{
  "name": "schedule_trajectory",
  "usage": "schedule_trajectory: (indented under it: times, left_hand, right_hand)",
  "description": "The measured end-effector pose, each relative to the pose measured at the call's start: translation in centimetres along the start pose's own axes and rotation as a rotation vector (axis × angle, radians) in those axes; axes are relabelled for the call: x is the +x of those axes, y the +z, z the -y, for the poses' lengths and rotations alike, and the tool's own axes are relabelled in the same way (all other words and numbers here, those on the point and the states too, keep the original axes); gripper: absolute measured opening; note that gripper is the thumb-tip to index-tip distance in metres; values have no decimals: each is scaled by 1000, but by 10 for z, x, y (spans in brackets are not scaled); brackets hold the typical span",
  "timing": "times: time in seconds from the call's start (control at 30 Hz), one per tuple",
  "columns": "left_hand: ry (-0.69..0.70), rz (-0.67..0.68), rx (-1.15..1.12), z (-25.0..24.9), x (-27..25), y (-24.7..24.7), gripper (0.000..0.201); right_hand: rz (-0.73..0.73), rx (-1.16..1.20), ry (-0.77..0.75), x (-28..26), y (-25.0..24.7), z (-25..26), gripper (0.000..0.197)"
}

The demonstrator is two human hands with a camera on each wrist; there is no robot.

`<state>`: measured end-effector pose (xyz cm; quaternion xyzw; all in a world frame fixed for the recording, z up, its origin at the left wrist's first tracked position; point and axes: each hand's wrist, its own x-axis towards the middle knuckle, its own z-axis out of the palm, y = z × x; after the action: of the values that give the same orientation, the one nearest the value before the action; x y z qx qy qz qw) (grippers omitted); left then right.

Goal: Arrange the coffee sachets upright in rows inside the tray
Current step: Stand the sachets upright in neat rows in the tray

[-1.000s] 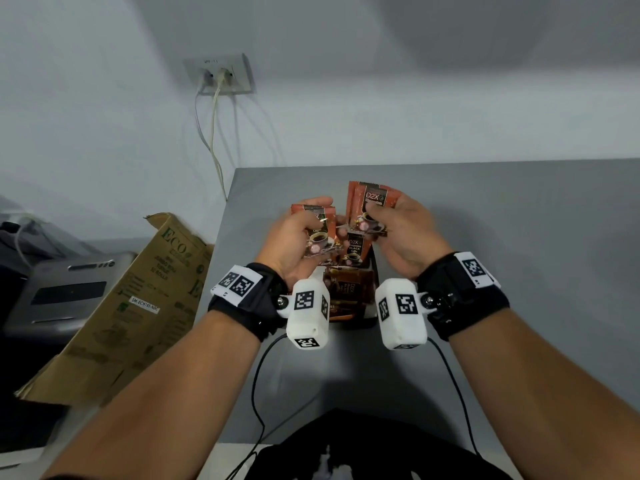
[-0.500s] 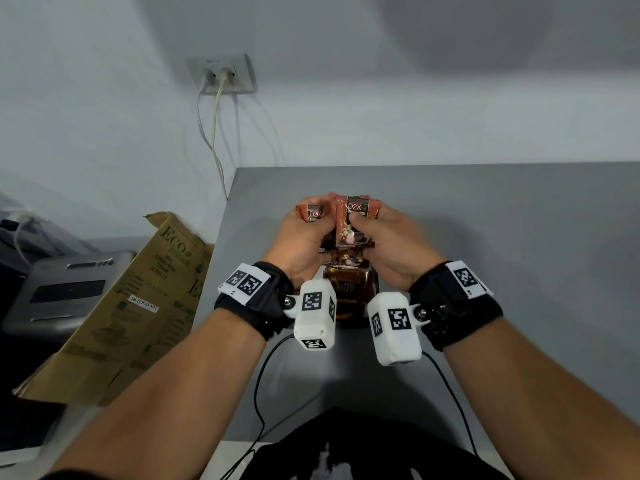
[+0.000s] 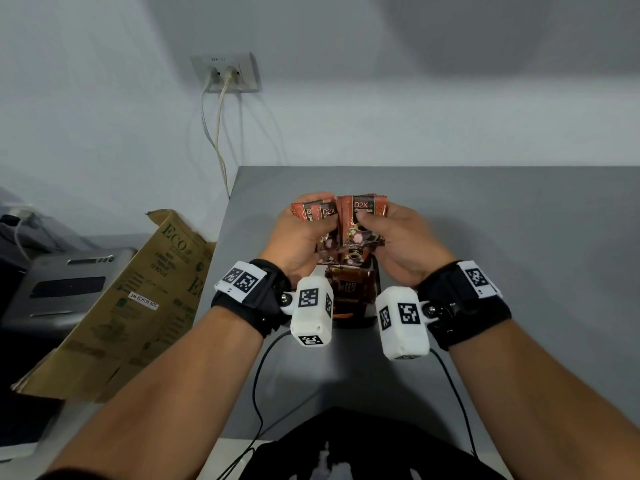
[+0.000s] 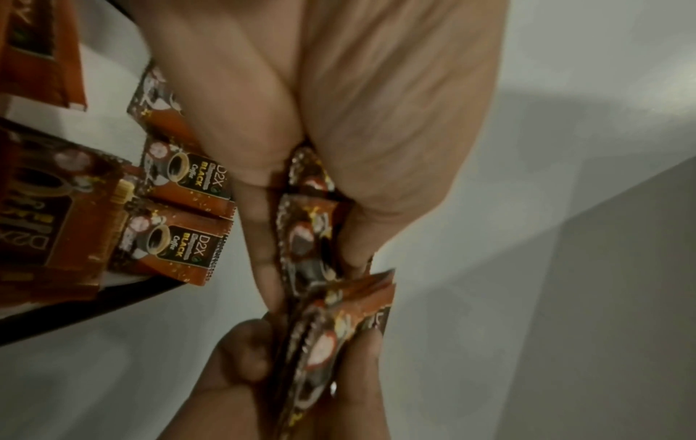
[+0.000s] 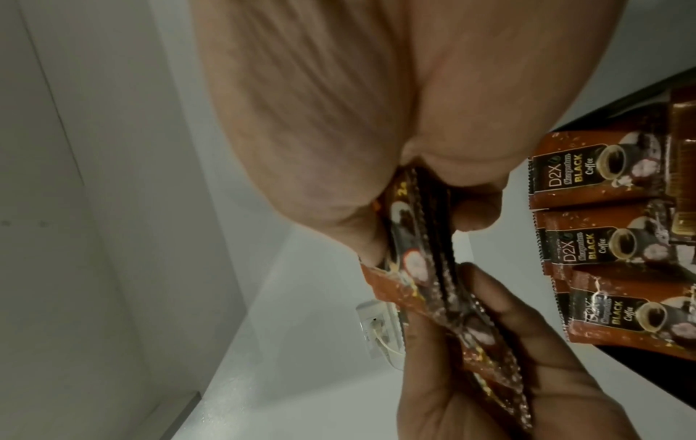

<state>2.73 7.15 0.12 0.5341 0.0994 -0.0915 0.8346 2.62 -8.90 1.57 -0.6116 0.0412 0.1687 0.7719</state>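
Orange-brown D2X coffee sachets are in both hands, held upright side by side above the black tray (image 3: pixel 376 284). My left hand (image 3: pixel 313 220) grips a small fanned bundle of sachets (image 3: pixel 318 213), thumb in front. My right hand (image 3: pixel 377 221) pinches another stack of sachets (image 3: pixel 360 220). The bundles touch edge to edge, which the left wrist view shows at the left-hand bundle (image 4: pixel 305 238) and the right wrist view at the right-hand stack (image 5: pixel 414 226). More sachets (image 3: pixel 349 289) lie in the tray below, seen too in the wrist views (image 4: pixel 180 178) (image 5: pixel 587 178).
The grey table (image 3: pixel 502 237) reaches to the wall at the back. A brown cardboard box (image 3: pixel 138 299) leans off the table's left edge beside a grey machine (image 3: pixel 65 289). Cables (image 3: pixel 216 133) hang from a wall socket. Black wrist-camera leads (image 3: pixel 258 386) trail toward me.
The hands came together: the right-hand stack, held higher and apart a second ago, has dropped level with the left-hand bundle and now sits against it.
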Motion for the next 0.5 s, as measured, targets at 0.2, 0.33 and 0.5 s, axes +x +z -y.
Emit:
schedule_trajectory:
  times: [0.2,0.33,0.5]
  left_hand:
    - [-85,0,33,4,-1,7,24]
    - [-192,2,-147,2,-1,-2,26]
    - [-117,50,-40,1,-5,-9,19]
  right_hand:
    - [-14,42,27,1,14,-1,20]
    - [-128,100,-23,5,3,5,16]
    - [-44,78,2,2,-13,6,16]
